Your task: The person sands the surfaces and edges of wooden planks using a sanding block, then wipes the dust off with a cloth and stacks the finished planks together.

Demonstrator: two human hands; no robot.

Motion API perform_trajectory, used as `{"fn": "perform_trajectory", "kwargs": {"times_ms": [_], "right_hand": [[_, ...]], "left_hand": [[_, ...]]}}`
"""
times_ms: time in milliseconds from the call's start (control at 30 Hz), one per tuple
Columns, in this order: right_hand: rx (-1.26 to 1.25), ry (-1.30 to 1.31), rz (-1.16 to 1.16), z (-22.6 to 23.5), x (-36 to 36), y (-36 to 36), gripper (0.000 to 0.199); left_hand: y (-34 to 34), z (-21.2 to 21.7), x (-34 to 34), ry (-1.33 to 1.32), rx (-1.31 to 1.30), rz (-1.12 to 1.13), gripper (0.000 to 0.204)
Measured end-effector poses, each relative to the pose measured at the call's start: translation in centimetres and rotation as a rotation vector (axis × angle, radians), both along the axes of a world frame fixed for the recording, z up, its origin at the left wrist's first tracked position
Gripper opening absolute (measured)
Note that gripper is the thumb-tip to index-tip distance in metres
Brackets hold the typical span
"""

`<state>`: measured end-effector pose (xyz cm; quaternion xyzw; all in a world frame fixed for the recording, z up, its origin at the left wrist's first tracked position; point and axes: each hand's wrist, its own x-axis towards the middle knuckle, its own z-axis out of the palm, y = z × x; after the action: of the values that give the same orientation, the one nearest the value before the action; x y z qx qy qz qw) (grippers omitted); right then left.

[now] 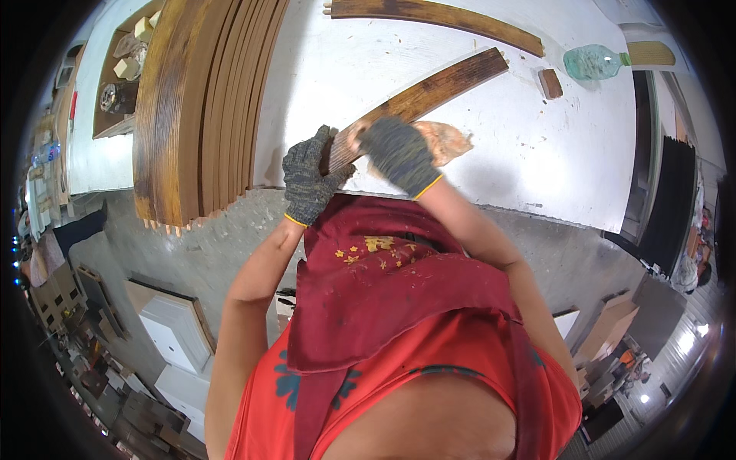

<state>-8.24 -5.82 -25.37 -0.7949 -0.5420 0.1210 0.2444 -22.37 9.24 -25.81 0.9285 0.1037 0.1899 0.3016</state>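
Observation:
A brown stained wooden slat (452,86) lies at a slant on the white table, its near end toward me. My left hand (314,175), in a dark grey knit glove, holds that near end between thumb and fingers. My right hand (399,156), gloved alike with a yellow cuff edge, is closed and pressed over the slat just right of the left hand. Fingertips show bare at its front, and motion blurs them; whatever they pinch cannot be made out. A crumpled tan cloth (446,142) lies beside and partly behind the right hand.
At left, several brown slats (222,100) stand stacked side by side. Another slat (441,21) lies along the far side. A small brown block (550,83) and a greenish clear bottle (594,62) sit at right. A wooden box (115,77) holds odd pieces at far left.

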Motion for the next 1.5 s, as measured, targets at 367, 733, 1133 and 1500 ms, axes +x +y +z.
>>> {"fn": "perform_trajectory", "kwargs": {"times_ms": [367,733,1133,1500], "right_hand": [[-0.493,-0.361,-0.611,0.8,16.9,-3.7,0.028],[0.167,-0.588,-0.416,-3.4,16.5,-8.6,0.031],[0.359,-0.016,-0.932,-4.7,14.6,-18.0,0.029],[0.383,-0.194,-0.792,-3.9,13.9,-16.4,0.026]], "left_hand": [[-0.8,0.2,0.4,0.041,0.042,0.048,0.081],[-1.1,1.3,-2.5,0.134,0.041,0.001,0.077],[1.3,2.7,-4.3,0.661,-1.277,-0.125,0.063],[-0.4,5.3,-3.0,0.677,-0.634,-0.017,0.084]]}}
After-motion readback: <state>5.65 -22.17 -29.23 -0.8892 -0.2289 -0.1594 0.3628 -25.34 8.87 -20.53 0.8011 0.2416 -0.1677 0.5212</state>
